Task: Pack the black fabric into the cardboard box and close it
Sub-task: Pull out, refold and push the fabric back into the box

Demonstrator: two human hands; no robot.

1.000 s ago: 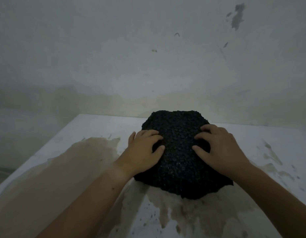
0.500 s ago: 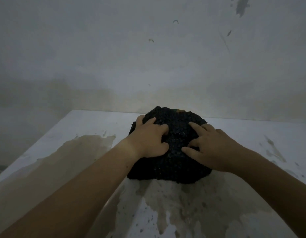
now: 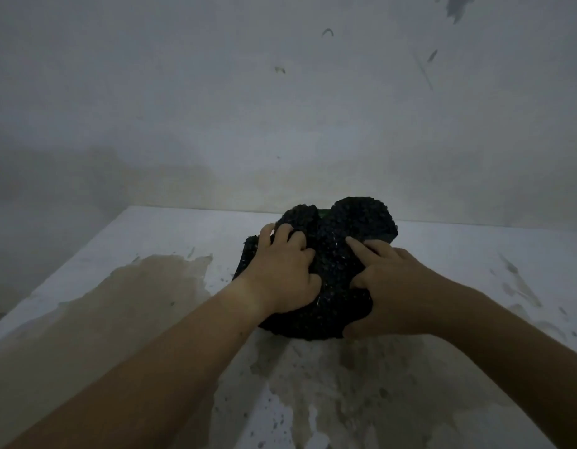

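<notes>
Centre of frame: your left hand (image 3: 280, 273) and right hand (image 3: 394, 286) each clench a fold of the black fabric (image 3: 361, 218), bunched on the stained table (image 3: 183, 238), likely gathering it into a compact bundle for packing. No cardboard box is in view.

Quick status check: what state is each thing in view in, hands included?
black fabric: bunched in a heap on the table.
left hand: fingers curled, gripping the fabric.
right hand: fingers curled, gripping the fabric.
table: stained, bearing the fabric.
cardboard box: not in view.
</notes>
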